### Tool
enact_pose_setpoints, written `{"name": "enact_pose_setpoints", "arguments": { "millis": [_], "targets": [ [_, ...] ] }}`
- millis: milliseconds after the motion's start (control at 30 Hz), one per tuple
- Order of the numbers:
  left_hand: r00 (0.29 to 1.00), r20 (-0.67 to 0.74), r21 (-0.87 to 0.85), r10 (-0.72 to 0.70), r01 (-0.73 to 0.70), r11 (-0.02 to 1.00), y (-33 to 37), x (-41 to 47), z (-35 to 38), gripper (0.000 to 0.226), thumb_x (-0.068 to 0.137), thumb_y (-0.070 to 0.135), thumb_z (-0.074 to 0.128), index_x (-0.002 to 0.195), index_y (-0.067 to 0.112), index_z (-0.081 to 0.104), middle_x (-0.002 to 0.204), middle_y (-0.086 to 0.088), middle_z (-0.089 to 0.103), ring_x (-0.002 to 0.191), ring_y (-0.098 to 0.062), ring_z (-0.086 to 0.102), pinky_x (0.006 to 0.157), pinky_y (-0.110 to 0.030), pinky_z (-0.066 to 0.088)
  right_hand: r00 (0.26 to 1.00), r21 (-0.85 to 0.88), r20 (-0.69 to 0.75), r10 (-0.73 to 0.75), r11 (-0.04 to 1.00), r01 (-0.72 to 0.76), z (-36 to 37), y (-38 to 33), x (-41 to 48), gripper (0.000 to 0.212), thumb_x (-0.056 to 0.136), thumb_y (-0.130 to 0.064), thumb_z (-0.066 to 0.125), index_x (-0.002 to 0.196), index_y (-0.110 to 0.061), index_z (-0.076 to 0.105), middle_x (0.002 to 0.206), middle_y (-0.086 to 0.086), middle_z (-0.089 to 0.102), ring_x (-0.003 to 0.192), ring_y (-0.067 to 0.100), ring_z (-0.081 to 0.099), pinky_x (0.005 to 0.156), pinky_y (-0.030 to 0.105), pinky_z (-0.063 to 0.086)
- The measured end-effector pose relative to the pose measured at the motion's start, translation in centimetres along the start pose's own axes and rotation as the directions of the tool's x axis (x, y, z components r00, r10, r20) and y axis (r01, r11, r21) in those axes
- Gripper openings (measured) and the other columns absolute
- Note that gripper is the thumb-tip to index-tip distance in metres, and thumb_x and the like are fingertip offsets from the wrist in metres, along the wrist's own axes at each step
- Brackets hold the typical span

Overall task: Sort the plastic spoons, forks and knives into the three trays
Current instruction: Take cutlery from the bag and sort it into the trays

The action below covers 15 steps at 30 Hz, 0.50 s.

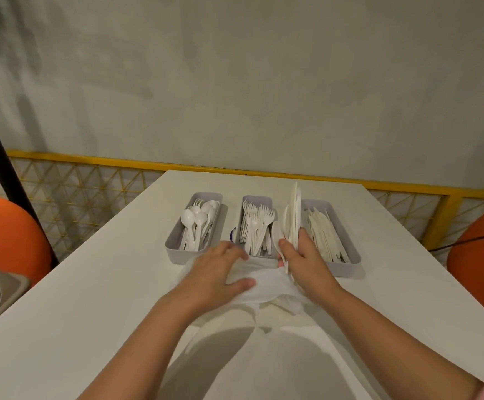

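Observation:
Three grey trays stand side by side on the white table. The left tray point(174, 241) holds white spoons point(196, 219) and one fork. White forks point(256, 223) fill the middle tray point(256, 197). The right tray point(350, 256) holds cream knives point(326, 238). My right hand point(304, 259) is shut on a bundle of knives point(294, 215) held upright between the middle and right trays. My left hand point(220, 268) presses flat on a white plastic bag point(266, 287) in front of the trays, its fingers resting on the bag.
A yellow mesh railing point(379, 186) runs behind the table's far edge. Orange rounded seats stand at the left point(7, 235) and right point(483, 264). A beige tray edge point(1, 290) shows at the left. The table surface point(91, 284) extends toward me.

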<state>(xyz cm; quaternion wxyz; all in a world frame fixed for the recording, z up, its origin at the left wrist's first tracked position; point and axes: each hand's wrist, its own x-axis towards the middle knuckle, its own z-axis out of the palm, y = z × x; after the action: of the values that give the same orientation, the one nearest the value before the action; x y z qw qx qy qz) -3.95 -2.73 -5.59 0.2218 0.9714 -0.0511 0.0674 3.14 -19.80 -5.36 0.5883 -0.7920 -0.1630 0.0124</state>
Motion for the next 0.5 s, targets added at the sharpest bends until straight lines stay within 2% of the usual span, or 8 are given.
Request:
{"name": "enact_pose_setpoints", "arguments": {
  "millis": [67, 133, 200, 300, 400, 500],
  "targets": [
    [0.992, 0.121, 0.005, 0.028, -0.029, 1.0, 0.7, 0.3, 1.6, 0.059, 0.089, 0.049, 0.05, 0.142, 0.034, 0.027, 0.147, 0.01, 0.028, 0.136, -0.015, 0.029, 0.114, -0.043, 0.023, 1.0, 0.003, -0.019, 0.003, 1.0, -0.003, 0.0, -0.4, 0.2, 0.02, 0.098, -0.02, 0.043, 0.108, -0.003, 0.045, 0.086, 0.007, 0.054, 0.075, 0.015, 0.054, 0.061, 0.02, 0.044],
    [0.975, 0.222, 0.076, -0.017, 0.0, 0.997, 0.6, 0.5, 3.1, 0.063, 0.093, 0.043, 0.044, 0.148, 0.032, 0.015, 0.152, 0.008, 0.022, 0.14, -0.017, 0.021, 0.117, -0.045, 0.016, 0.999, 0.034, -0.045, 0.016, 0.999, -0.014, -0.3, -0.8, 0.5, 0.02, 0.098, -0.018, 0.043, 0.112, -0.004, 0.046, 0.08, 0.005, 0.054, 0.069, 0.015, 0.053, 0.06, 0.023, 0.044],
    [0.955, 0.293, 0.152, -0.052, 0.007, 0.988, 0.2, 0.7, 4.1, 0.058, 0.098, 0.038, 0.036, 0.149, 0.03, 0.01, 0.156, 0.004, 0.015, 0.143, -0.019, 0.013, 0.118, -0.044, 0.011, 0.997, 0.061, -0.068, 0.026, 0.998, -0.022, -0.9, -1.2, 0.9, 0.019, 0.098, -0.017, 0.042, 0.112, -0.005, 0.045, 0.075, 0.005, 0.052, 0.063, 0.014, 0.052, 0.059, 0.025, 0.044],
    [0.926, 0.37, 0.247, -0.082, -0.013, 0.969, 0.3, 0.6, 4.3, 0.054, 0.101, 0.035, 0.027, 0.15, 0.029, 0.004, 0.159, 0.002, 0.001, 0.147, -0.021, -0.002, 0.119, -0.045, 0.005, 0.992, 0.089, -0.129, 0.017, 0.996, -0.006, -2.0, -1.9, 1.5, 0.012, 0.098, -0.015, 0.04, 0.108, -0.008, 0.042, 0.068, 0.005, 0.049, 0.056, 0.014, 0.048, 0.053, 0.02, 0.045],
    [0.909, 0.405, 0.274, -0.1, -0.017, 0.962, 0.7, 0.6, 3.9, 0.055, 0.102, 0.033, 0.025, 0.15, 0.027, 0.0, 0.159, 0.002, -0.005, 0.147, -0.021, -0.006, 0.119, -0.046, 0.003, 0.979, 0.162, -0.203, 0.018, 0.987, 0.016, -3.0, -2.7, 2.3, 0.01, 0.097, -0.013, 0.04, 0.106, -0.009, 0.042, 0.065, 0.005, 0.047, 0.054, 0.016, 0.046, 0.061, 0.03, 0.044],
    [0.895, 0.431, 0.272, -0.112, -0.011, 0.962, 0.9, 0.4, 3.6, 0.055, 0.102, 0.033, 0.025, 0.15, 0.027, -0.001, 0.159, 0.002, -0.009, 0.147, -0.02, -0.009, 0.119, -0.046, 0.002, 0.976, 0.199, -0.217, 0.035, 0.98, 0.009, -3.6, -3.5, 2.6, 0.013, 0.097, -0.014, 0.04, 0.109, -0.011, 0.043, 0.07, 0.006, 0.047, 0.056, 0.016, 0.046, 0.059, 0.029, 0.044]
  ]
}}
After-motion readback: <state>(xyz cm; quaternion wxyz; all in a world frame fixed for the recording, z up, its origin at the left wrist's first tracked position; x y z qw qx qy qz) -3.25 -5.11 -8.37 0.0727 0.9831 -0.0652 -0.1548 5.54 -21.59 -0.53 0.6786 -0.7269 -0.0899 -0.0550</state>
